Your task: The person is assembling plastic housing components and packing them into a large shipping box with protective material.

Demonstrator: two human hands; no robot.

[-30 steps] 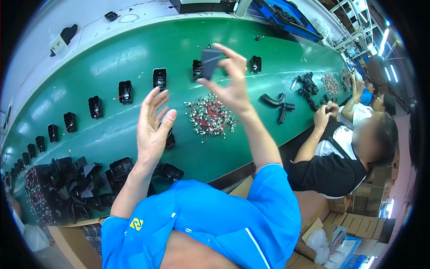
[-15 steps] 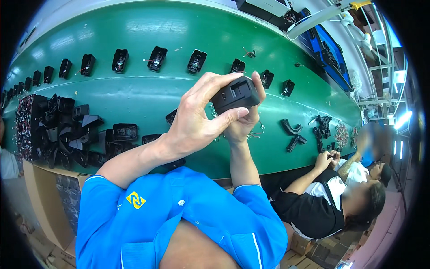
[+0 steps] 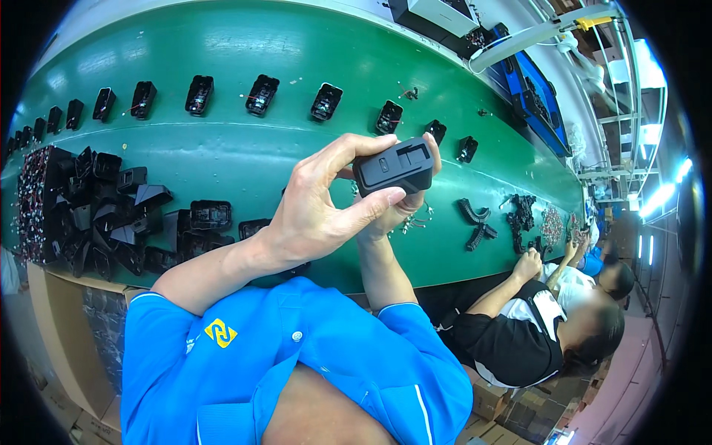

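Both hands hold a black plastic housing (image 3: 393, 166) in front of my chest, above the green table. A slot and a small recess show on its upturned face. My left hand (image 3: 319, 200) grips its left end, thumb along the near edge and fingers over the far side. Behind and under the right end is my right hand (image 3: 393, 213), with fingertips showing past the far corner; most of its fingers are hidden by the housing. Loose thin wires (image 3: 417, 219) lie on the table just beyond my right hand.
A row of open black housings (image 3: 262, 94) runs along the green table (image 3: 245, 159). A pile of black shells (image 3: 111, 215) is at the left, above a cardboard box (image 3: 63, 326). Curved black strips (image 3: 475, 222) lie to the right. Co-workers (image 3: 519, 334) sit at the right.
The housing has been tilted so that its slotted face turns more upward and toward me. Both hands have shifted slightly with it and keep their hold.
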